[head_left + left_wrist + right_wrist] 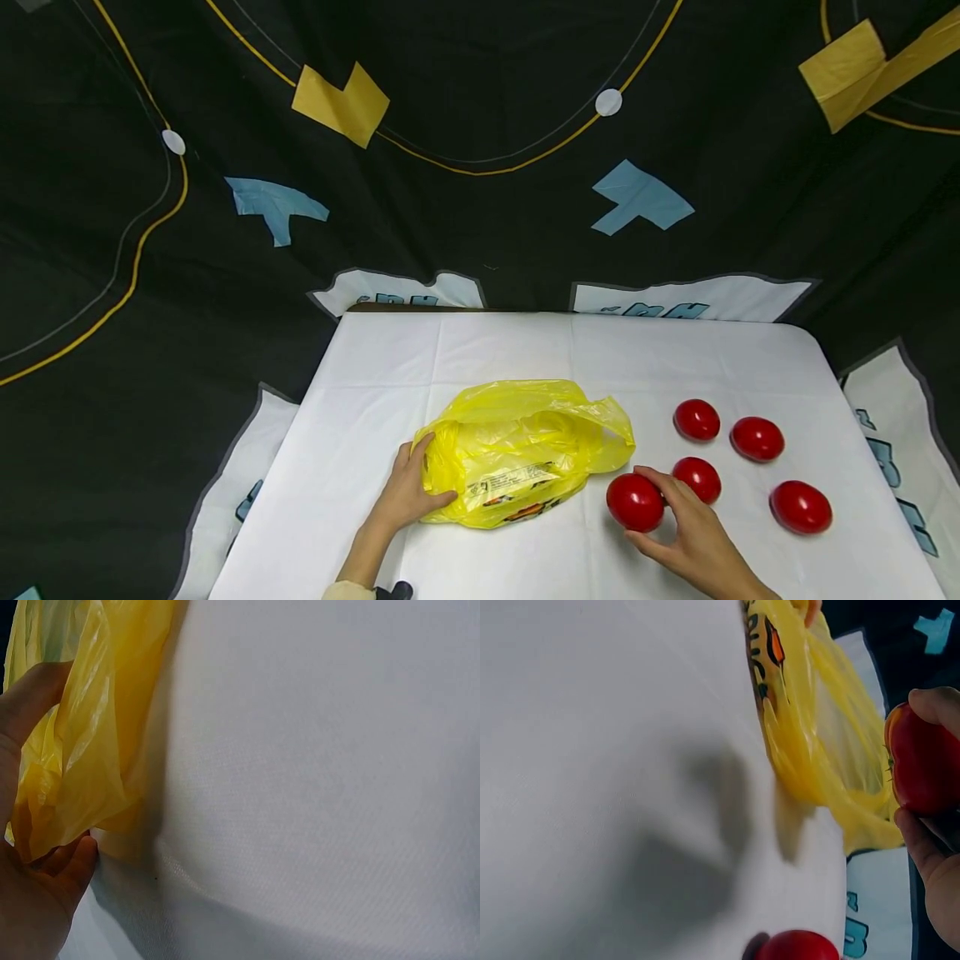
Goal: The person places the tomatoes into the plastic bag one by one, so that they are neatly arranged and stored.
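A yellow plastic bag (517,454) with printing on its near side lies on the white-covered table, its open mouth toward the right. My left hand (405,492) grips the bag's left end; in the left wrist view, thumb and fingers (79,866) stand on either side of the crumpled plastic. Just right of the mouth, my right hand (693,533) holds a red tomato (634,502) between thumb and fingers. Small green leaf tips show on this tomato (926,761) in the right wrist view. What the bag contains cannot be seen.
Several more tomatoes lie on the right of the table: one (697,479) close behind my right hand, one (800,507) farther right, and two (696,419) at the back. White cloth (360,358) covers the table. A black patterned curtain (480,225) hangs behind.
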Tool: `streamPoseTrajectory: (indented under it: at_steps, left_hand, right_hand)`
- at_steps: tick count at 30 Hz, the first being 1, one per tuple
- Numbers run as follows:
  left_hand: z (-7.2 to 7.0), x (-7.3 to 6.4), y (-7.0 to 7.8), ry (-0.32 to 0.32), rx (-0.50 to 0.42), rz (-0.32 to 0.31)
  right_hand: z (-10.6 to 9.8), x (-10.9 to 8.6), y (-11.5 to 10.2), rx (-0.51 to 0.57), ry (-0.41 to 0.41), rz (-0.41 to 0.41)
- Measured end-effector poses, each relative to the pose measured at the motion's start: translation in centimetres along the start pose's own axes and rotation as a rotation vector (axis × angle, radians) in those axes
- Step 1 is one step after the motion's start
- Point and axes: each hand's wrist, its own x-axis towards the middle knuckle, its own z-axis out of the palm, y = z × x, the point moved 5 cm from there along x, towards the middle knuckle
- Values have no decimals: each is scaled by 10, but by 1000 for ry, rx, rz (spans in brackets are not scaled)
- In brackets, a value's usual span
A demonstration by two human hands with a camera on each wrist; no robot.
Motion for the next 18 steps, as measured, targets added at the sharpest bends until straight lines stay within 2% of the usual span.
streamPoseTrajectory:
  at_steps: [8, 18]
  left_hand:
    - [0, -1, 0, -4, -3, -5]
    - [0, -1, 0, 2, -8, -1]
  right_hand:
    - [13, 9, -8, 3, -27, -81]
    - [28, 17, -17, 24, -97, -118]
